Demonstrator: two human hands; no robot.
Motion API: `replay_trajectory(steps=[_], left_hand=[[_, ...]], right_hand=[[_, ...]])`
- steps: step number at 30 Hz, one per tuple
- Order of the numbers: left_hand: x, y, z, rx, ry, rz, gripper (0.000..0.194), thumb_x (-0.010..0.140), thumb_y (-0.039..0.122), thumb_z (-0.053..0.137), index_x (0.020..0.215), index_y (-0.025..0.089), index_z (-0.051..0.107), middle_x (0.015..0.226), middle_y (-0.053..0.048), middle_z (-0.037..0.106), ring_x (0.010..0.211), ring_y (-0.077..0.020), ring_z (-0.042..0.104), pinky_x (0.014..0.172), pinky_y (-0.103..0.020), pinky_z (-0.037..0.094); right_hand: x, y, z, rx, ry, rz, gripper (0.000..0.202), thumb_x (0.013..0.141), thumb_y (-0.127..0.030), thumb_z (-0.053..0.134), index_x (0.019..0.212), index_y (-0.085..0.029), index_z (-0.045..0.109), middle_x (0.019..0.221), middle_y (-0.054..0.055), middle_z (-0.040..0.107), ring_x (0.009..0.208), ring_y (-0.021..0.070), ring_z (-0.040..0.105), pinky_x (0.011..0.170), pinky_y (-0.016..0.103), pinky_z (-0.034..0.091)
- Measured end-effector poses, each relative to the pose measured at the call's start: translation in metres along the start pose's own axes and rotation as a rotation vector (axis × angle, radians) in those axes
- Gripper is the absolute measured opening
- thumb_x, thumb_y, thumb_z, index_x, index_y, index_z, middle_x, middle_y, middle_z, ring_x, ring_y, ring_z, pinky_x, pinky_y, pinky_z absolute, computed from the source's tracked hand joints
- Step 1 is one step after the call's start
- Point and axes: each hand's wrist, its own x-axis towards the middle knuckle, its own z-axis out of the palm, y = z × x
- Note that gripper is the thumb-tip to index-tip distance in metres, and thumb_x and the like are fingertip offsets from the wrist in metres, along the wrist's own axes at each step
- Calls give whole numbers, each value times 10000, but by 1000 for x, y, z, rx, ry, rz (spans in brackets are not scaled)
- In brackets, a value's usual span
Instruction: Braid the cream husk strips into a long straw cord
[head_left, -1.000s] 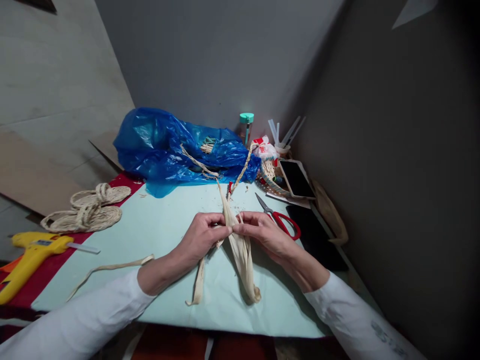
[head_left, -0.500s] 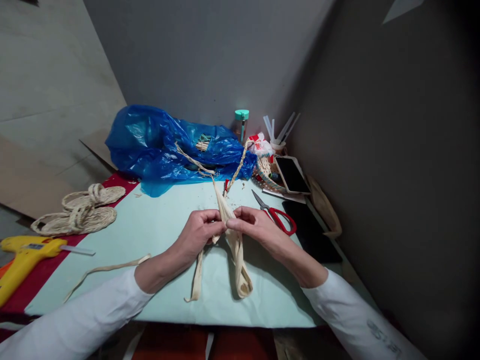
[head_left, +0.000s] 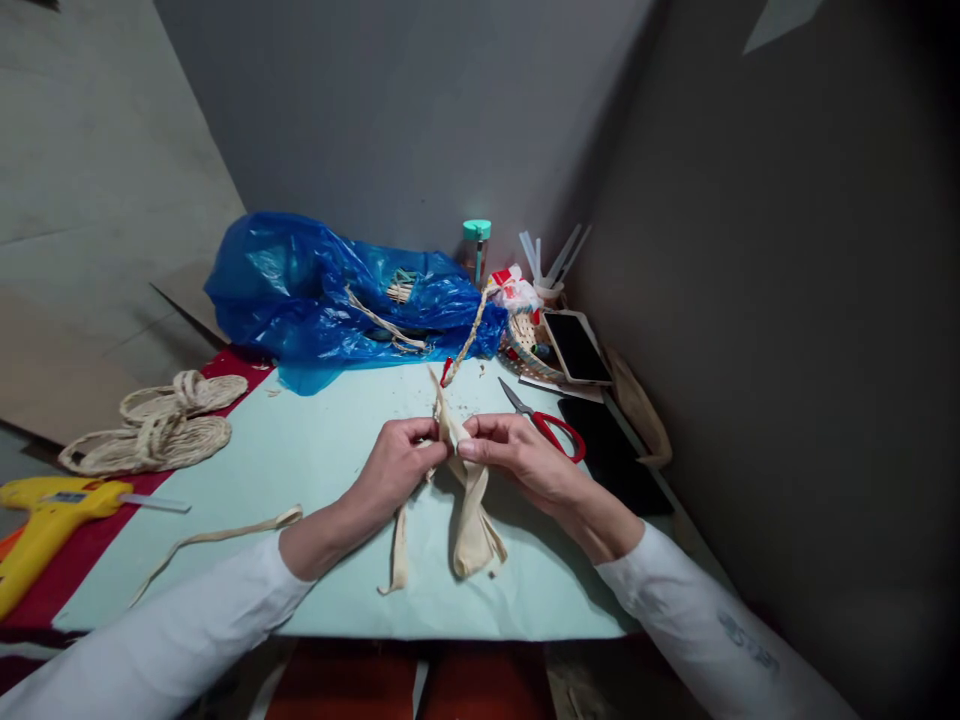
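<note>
A pale corn husk (head_left: 472, 530) is pinched between the fingertips of both my hands at the middle of the table. My left hand (head_left: 396, 465) is closed on its left side, and a narrow husk strip (head_left: 399, 560) hangs below those fingers. From the other side my right hand (head_left: 521, 455) grips the husk between thumb and fingers. The husk's twisted lower end droops toward the table's front, and its pointed tip sticks up past my fingers. Behind it, a braided husk cord (head_left: 474, 335) with a red clip (head_left: 447, 370) runs back toward a blue plastic bag (head_left: 300, 300).
Red-handled scissors (head_left: 551, 428) and a dark flat pad (head_left: 615, 460) lie right of my hands. A phone (head_left: 576, 347) rests on a basket (head_left: 517, 355) behind. To the left are woven sandals (head_left: 154, 440), a yellow glue gun (head_left: 56, 515) and a loose strip (head_left: 217, 535).
The husk's lower end has twisted and fanned out at its bottom, and its upper tip has come lower. Both hands keep their pinch in nearly the same place.
</note>
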Motion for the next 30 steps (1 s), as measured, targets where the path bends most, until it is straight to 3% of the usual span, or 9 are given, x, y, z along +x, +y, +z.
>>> replay_trajectory(steps=[7,10,13,17,20,22,24,27,30], left_hand=[[0,-5,-3,-178,-101,-33,203,688,316,677,718,126,614,557,43,476,470,-54,359,449,-197,238],[1,-5,-3,-165,-106,-41,201,679,304,690,730,122,624,581,31,507,468,-47,363,437,-192,229],[2,-5,-2,-148,-96,-58,211,675,311,693,732,116,639,535,43,472,446,-46,338,425,-195,223],[4,-9,-1,-139,-67,-102,247,649,324,711,752,107,659,543,33,499,452,-53,363,432,-202,239],[4,-10,-2,-133,-77,-110,246,644,323,718,754,110,663,572,22,525,468,-57,387,441,-202,248],[4,-9,-2,-136,-86,-96,238,656,326,712,751,113,664,553,35,494,458,-49,361,435,-201,236],[3,-7,-2,-144,-91,-79,235,662,329,713,743,113,666,535,45,462,451,-43,333,430,-200,221],[2,-6,-3,-159,-88,-61,246,661,339,723,734,109,671,528,46,448,452,-42,320,432,-203,204],[2,-7,-3,-165,-94,-30,259,662,355,726,735,112,678,527,42,450,455,-48,323,439,-209,207]], right_hand=[[-25,-26,-11,197,59,-174,144,853,-319,593,835,-181,556,697,-15,512,592,85,453,600,231,392],[-48,-43,-22,210,135,-150,144,862,-340,571,835,-205,529,541,-81,260,438,59,192,416,185,217],[-78,-71,-31,124,374,-301,145,832,-334,596,782,-213,533,545,-80,152,466,78,71,399,206,90],[-110,-112,-30,-119,694,-516,125,809,-321,604,727,-237,562,551,-59,155,482,105,63,417,250,58],[-112,-128,-33,-389,939,-631,125,812,-327,597,716,-254,567,614,-17,290,477,115,194,433,261,101],[-101,-127,-44,-701,1115,-562,131,856,-352,531,769,-265,575,660,17,410,511,149,345,455,274,202],[-81,-115,-60,-1133,1165,-330,172,899,-320,438,827,-248,575,701,57,528,605,209,470,529,318,303],[-48,-84,-69,-1629,1036,-172,169,833,-210,550,985,-142,585,940,171,615,828,282,550,688,379,377],[-20,-53,-41,-1461,666,-359,199,892,-215,499,1039,-155,619,994,132,648,879,220,582,763,319,402]])
